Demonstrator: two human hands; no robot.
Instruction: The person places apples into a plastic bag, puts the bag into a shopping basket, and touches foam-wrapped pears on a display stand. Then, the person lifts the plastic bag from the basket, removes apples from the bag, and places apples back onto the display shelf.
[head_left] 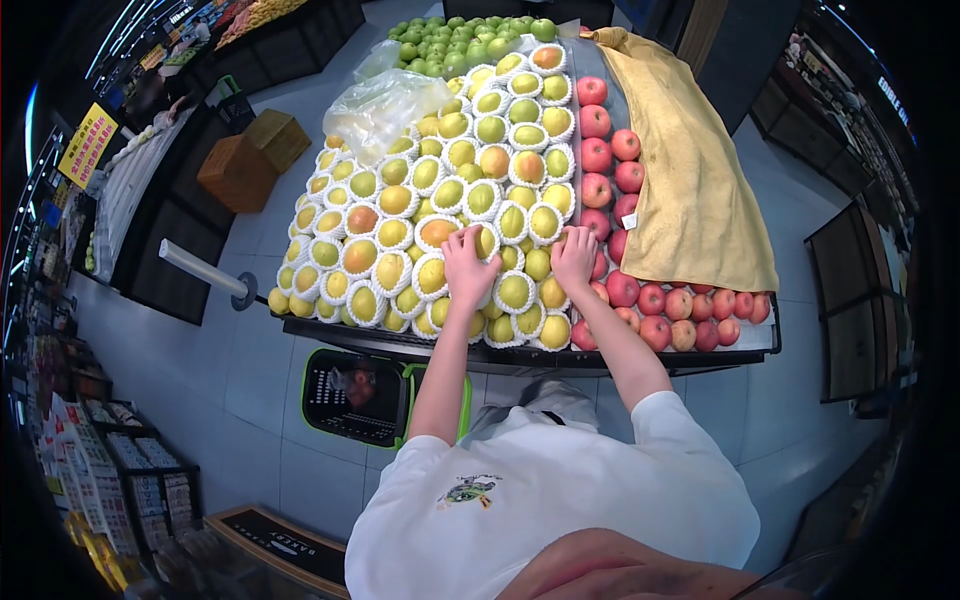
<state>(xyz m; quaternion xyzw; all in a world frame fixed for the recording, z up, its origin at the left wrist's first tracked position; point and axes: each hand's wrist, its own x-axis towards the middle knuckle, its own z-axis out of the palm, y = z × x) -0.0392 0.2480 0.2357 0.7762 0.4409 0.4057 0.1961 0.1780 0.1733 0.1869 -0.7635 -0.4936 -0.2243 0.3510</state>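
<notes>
The left hand (471, 266) and right hand (574, 259) are being held apart, both reaching over the front of the stand (400, 352). A netted pear (487, 241) is being touched by the left hand, fingers on its left side and thumb at its near side; whether it is being clamped cannot be told. The right hand is being rested at the right edge of the pears (363, 301), next to the apples (655, 332), fingers bent down; whether anything is being gripped there cannot be told, fingertips partly hidden. The touched pear is being kept among the others, toward the front right of the pile. Most pears are being wrapped by white foam nets, some yellow-green, some orange. A clear bag (387, 108) is being spread over the back left pears. Green fruit (470, 48) is being shown behind them. Apples are being lined up in red rows on the right, part of them being covered by a yellow cloth (690, 170). On the floor below, a black basket (308, 402) with green trim is being seen, a red item (357, 386) being held inside. Farther left, brown boxes (238, 172) and a yellow sign (88, 145) are being seen
</notes>
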